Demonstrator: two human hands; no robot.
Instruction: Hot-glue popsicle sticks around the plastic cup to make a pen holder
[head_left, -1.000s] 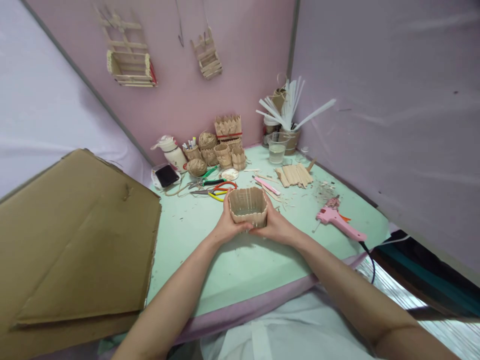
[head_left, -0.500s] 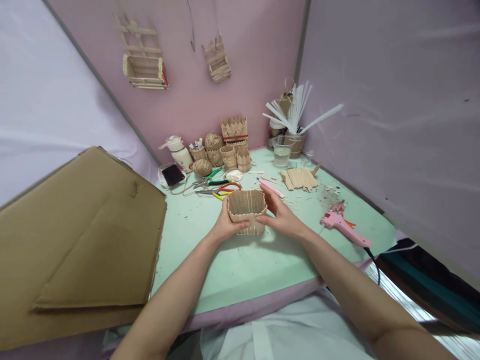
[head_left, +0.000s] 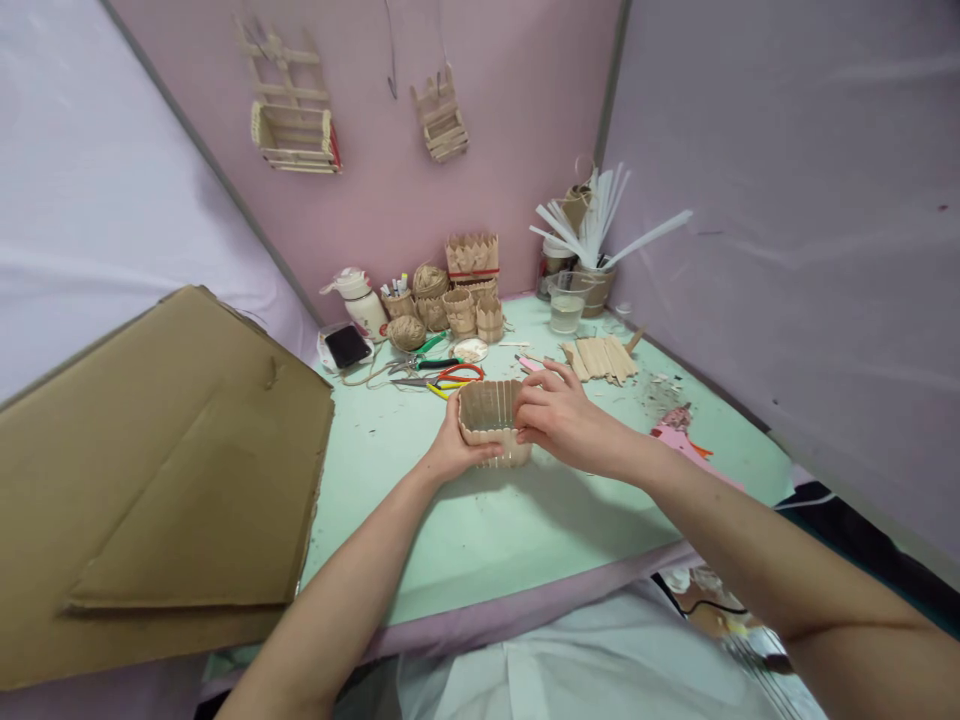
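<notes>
A small box of upright craft sticks point(head_left: 484, 408) with a scalloped rim stands on the table in front of me. Pale glue-like lines run down its walls. My left hand point(head_left: 451, 444) is wrapped round the left side, thumb across the front. Over the right end of the rim is my right hand point(head_left: 553, 418), its fingers curled and closed; their tips are partly hidden, so I cannot tell whether they pinch the rim or something small. Behind the box lie orange-handled scissors point(head_left: 459, 375) and a pink cutter point(head_left: 529, 364), partly covered by my right hand.
A pink glue gun point(head_left: 675, 438) lies right, partly behind my forearm. Beyond are a flat stick panel point(head_left: 600, 357), a cup of liquid point(head_left: 566, 312), twine balls point(head_left: 406, 333), stick-covered pots point(head_left: 459, 313) and a phone point(head_left: 348, 347). Large cardboard point(head_left: 172, 480) covers the left side.
My right hand has shifted from the box's right side to above its rim, and its fingers have curled closed. The forearm now covers part of the glue gun. My left hand keeps its hold.
</notes>
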